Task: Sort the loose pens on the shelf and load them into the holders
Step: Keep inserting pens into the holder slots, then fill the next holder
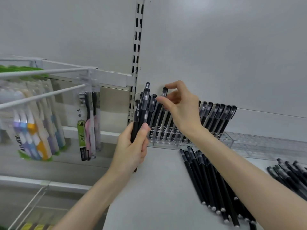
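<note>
Nearest me, a fan of loose black gel pens (214, 183) lay flat on the white shelf (157, 188), caps toward the back wall and end plugs toward me. A second loose heap (292, 175) lay well apart at the right edge. Farther in, my left hand (131, 150) gripped a bundle of the same pens (141, 110) upright, caps up, just beside the left end of the clear acrylic holder (166, 143). Beyond it, my right hand (182, 110) pinched the capped top of a single pen (164, 93) between its fingertips (159, 99). That pen stood among the row at the holder's left part, long axis steep and leaning as its neighbours did, its cap higher than theirs. Its lower end was hidden behind my hand, so I judged it only partly seated. The governing relation was that the socket lay down the pen's own axis, below the pinch, so the coming push would have to run along the barrel, not across it. The right hand was the nearer to the slots, and the left served as magazine. A second clear holder (265, 143) stood to the right of the first, against the wall
</note>
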A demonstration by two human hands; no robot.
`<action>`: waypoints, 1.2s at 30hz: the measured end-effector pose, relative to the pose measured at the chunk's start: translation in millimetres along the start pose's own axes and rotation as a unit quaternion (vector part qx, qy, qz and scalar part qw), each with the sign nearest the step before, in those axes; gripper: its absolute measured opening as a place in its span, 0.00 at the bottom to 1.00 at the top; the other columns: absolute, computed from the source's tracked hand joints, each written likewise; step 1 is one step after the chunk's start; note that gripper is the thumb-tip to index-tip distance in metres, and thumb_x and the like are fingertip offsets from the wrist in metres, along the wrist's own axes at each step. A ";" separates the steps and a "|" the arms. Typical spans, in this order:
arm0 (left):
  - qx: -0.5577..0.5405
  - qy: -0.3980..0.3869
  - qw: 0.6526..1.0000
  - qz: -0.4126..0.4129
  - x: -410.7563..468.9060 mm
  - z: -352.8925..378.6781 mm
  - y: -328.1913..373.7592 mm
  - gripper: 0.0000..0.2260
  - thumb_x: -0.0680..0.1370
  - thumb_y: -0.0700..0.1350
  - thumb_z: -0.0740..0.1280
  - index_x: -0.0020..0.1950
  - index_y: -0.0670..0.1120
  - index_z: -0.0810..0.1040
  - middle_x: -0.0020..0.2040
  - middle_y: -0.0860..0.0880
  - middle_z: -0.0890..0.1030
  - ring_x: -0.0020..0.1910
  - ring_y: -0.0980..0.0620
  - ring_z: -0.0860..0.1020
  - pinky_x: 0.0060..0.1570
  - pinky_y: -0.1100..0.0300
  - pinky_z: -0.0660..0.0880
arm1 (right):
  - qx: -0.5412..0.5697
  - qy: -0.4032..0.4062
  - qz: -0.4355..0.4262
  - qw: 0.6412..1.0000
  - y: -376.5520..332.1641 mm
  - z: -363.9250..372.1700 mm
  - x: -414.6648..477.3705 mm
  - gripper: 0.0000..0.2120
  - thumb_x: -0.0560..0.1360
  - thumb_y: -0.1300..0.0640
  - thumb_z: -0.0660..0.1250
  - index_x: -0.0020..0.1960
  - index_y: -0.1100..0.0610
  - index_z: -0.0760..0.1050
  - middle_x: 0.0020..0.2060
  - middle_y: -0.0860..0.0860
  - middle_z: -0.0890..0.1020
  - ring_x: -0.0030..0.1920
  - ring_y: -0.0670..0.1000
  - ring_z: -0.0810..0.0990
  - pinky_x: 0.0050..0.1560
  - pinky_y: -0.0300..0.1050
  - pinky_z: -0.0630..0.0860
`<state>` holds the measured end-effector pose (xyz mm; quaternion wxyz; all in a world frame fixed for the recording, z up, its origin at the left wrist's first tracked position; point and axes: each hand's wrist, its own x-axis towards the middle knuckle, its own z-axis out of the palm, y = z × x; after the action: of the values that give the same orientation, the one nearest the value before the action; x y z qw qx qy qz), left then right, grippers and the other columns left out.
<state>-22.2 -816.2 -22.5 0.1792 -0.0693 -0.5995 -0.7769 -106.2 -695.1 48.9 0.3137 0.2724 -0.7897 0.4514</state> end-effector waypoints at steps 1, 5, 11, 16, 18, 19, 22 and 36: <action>0.001 0.000 1.000 -0.001 0.4 -0.3 -0.8 0.13 0.78 0.51 0.61 0.47 0.41 0.71 0.26 0.52 0.64 0.21 0.56 0.57 0.21 0.65 0.53 | -0.004 -0.016 0.002 1.000 1.0 -1.2 -1.1 0.12 0.73 0.56 0.72 0.55 0.55 0.75 0.35 0.49 0.81 0.38 0.48 0.81 0.45 0.46 0.79; -0.005 0.002 1.000 -0.007 1.5 -0.9 -2.3 0.11 0.80 0.49 0.60 0.48 0.41 0.72 0.27 0.51 0.64 0.22 0.56 0.57 0.22 0.65 0.52 | -0.026 -0.056 0.002 0.998 3.3 -7.1 -4.1 0.11 0.75 0.60 0.69 0.57 0.56 0.76 0.38 0.52 0.83 0.40 0.50 0.82 0.49 0.51 0.79; 0.000 -0.001 1.000 -0.007 -0.5 -1.8 -2.4 0.13 0.79 0.50 0.60 0.49 0.39 0.71 0.27 0.51 0.64 0.22 0.55 0.57 0.21 0.64 0.52 | -0.049 -0.098 0.017 0.994 -2.0 -9.5 2.6 0.11 0.76 0.63 0.68 0.57 0.57 0.74 0.37 0.52 0.82 0.39 0.51 0.83 0.48 0.53 0.80; -0.001 -0.004 1.000 -0.010 -0.2 -1.9 -2.5 0.13 0.78 0.51 0.60 0.49 0.40 0.71 0.27 0.51 0.64 0.22 0.55 0.57 0.22 0.63 0.52 | -0.082 -0.118 0.015 0.990 -0.3 -7.8 -4.1 0.10 0.76 0.62 0.68 0.57 0.56 0.73 0.36 0.50 0.82 0.38 0.50 0.82 0.47 0.53 0.80; -0.002 -0.014 1.000 -0.009 -0.7 -2.1 -2.3 0.15 0.77 0.53 0.61 0.48 0.41 0.72 0.27 0.51 0.65 0.22 0.55 0.58 0.21 0.64 0.53 | -0.091 -0.104 0.013 0.990 -1.7 -10.1 -6.3 0.10 0.76 0.58 0.68 0.57 0.55 0.74 0.35 0.51 0.82 0.37 0.49 0.82 0.46 0.52 0.80; -0.003 -0.024 1.000 -0.011 -1.5 -2.1 -1.8 0.15 0.75 0.55 0.62 0.48 0.42 0.73 0.27 0.52 0.65 0.22 0.55 0.58 0.21 0.64 0.53 | -0.074 -0.093 0.021 0.993 -4.6 -12.3 -7.4 0.10 0.76 0.56 0.68 0.57 0.54 0.74 0.34 0.51 0.82 0.36 0.49 0.82 0.45 0.50 0.80; -0.004 -0.074 0.997 -0.020 -3.9 -1.1 -0.5 0.16 0.72 0.56 0.62 0.47 0.44 0.74 0.26 0.51 0.65 0.22 0.55 0.57 0.21 0.65 0.53 | 0.105 -0.101 0.083 0.986 -17.7 -18.8 -11.1 0.10 0.79 0.53 0.64 0.56 0.56 0.76 0.40 0.53 0.84 0.40 0.49 0.83 0.44 0.43 0.80; 0.026 -0.057 0.997 -0.033 -5.4 0.7 -1.0 0.20 0.74 0.56 0.62 0.51 0.38 0.73 0.28 0.49 0.67 0.22 0.56 0.58 0.22 0.65 0.53 | 0.336 0.012 0.161 0.928 -23.8 -34.3 -17.3 0.04 0.77 0.61 0.66 0.51 0.58 0.72 0.36 0.51 0.84 0.37 0.48 0.83 0.39 0.40 0.80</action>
<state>-17.7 -814.3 -25.0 0.1207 -0.0894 -0.6306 -0.7614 -69.3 -672.9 62.5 0.1364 0.2258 -0.6208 0.7383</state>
